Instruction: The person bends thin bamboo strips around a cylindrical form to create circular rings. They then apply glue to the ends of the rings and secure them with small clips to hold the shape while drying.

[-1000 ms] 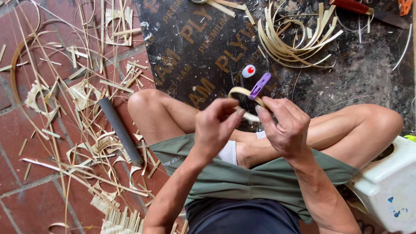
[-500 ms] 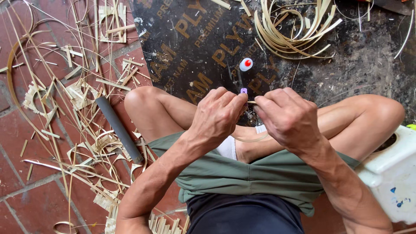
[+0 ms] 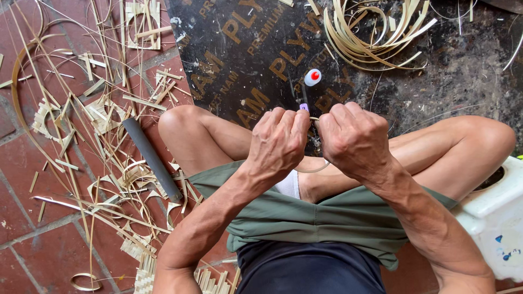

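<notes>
Since half a second ago I see both fists draw a little closer together, and the purple tool sinks almost out of sight between them. The left hand is clenched, knuckles up, gripping the thin pale bamboo strip, which loops down from the fists and curves just above the lap. The right hand is also clenched, at 3 o'clock from the left and nearly touching it; I see the strip's end crossing the gap between them. Only the tip of the small purple plastic-handled tool pokes up at 12 o'clock of that gap; I cannot tell which hand grasps it.

At 12 o'clock from the hands, a small white bottle with a red cap lies on the dark printed plywood board. A bundle of curled pale bamboo strips sits at 1 o'clock. A dark grey metal bar lies at 9 o'clock on the red brick floor, among scattered bamboo shavings. A white plastic container stands at 4 o'clock.
</notes>
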Demonstrator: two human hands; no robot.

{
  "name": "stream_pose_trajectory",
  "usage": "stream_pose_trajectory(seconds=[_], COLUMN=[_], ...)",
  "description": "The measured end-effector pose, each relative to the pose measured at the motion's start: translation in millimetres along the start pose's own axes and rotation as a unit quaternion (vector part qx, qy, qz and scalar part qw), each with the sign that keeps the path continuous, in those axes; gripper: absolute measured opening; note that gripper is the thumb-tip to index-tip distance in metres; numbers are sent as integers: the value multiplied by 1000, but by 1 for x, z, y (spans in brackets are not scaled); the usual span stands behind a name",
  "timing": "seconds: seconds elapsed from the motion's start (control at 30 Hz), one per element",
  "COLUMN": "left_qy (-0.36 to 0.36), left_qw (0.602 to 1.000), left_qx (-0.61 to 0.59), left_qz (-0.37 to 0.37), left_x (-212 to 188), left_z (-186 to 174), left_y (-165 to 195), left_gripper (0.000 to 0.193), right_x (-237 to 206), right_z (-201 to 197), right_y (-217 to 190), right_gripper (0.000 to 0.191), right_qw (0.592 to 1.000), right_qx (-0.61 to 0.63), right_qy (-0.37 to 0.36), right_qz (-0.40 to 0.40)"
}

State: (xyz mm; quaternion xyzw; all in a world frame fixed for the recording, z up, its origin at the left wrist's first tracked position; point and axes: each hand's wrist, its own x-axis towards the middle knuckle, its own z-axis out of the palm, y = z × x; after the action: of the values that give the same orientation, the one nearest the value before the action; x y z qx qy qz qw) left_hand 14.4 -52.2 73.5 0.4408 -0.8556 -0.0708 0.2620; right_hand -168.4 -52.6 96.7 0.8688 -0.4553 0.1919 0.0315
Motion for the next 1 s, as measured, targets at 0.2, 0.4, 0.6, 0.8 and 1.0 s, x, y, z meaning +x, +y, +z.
stream_pose_trajectory(seconds=[0.2,0.4,0.6,0.8,1.0], left_qy=[40,18,0,38,187], left_qw=[999,999,1000,997,971], left_qx=[-16,8,17,34,-6], left_qz=[-29,-30,-27,-60,-151], left_x=[-2,-5,0,3,19], left_z=[13,23,15,-1,11], left_y=[-3,-10,-31,-70,-141], left_gripper=[5,6,5,9,13], right_x=[-2,-2,21,53,58], right_z=[18,32,35,43,73], right_y=[2,3,11,36,48], right_gripper=[25,27,17,22,11], right_qw=[999,998,990,935,870], right_qx=[28,57,134,347,443], right_qy=[7,11,-6,-19,-10], right_qz=[26,39,50,73,216])
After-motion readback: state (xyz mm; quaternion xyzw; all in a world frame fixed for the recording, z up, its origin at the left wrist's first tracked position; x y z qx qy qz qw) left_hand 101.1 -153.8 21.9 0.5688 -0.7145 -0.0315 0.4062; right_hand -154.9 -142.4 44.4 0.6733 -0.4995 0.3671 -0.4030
